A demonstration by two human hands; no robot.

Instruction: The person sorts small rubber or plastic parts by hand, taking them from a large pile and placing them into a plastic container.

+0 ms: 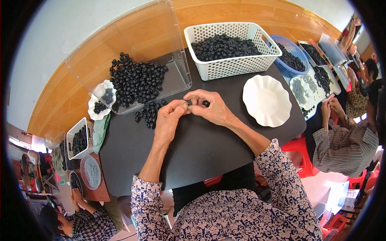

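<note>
My left hand (pixel 168 118) and my right hand (pixel 213 107) meet above the dark table (pixel 193 160), fingertips pinched together. A small black round part (pixel 206 103) shows among the fingers of my right hand. Something tiny sits between the touching fingertips, too covered to make out. Just left of my left hand lie loose black round parts (pixel 148 115) on the table. Behind them, a large heap of the same parts (pixel 136 78), each with a small hole, fills much of a clear plastic box (pixel 183 74).
A white perforated basket (pixel 237 66) of black pieces stands at the back. Right of my hands is a white scalloped plate (pixel 266 100). Another white plate (pixel 94 110) holds small pieces beside the clear box. People work at left (pixel 86 221) and right (pixel 341 140).
</note>
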